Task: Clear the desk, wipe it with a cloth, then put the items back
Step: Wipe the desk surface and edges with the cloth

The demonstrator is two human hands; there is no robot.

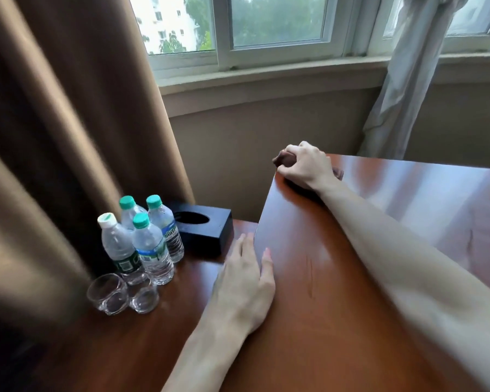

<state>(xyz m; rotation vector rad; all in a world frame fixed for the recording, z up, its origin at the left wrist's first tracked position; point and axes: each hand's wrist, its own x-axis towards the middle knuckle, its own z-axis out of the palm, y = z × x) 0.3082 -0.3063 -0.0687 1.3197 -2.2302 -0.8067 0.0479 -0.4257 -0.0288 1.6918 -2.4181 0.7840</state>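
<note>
A person leans over a glossy reddish-brown desk (337, 278) set against a beige wall beneath a white-framed window (266, 32), with trees and a pale building outside. The right hand (304, 165) sits at the desk's far left corner, fingers curled tight around a dark brown cloth (280, 160) (only its ends show, one past the corner, one behind the wrist). The left hand (245, 281) lies flat with fingers straight and loosely together, resting on the desk's left edge, thumb on top.

A lower wooden surface (159, 321) adjoins the desk on the left. On it stand four water bottles (150, 250) in a tight cluster, three with green caps and one with a white cap, two clear glasses (119, 295) just in front of them, and a black tissue box (207, 230) just behind. A heavy brown curtain (68, 123) hangs at left; a pale sheer curtain (408, 80) is bunched at right.
</note>
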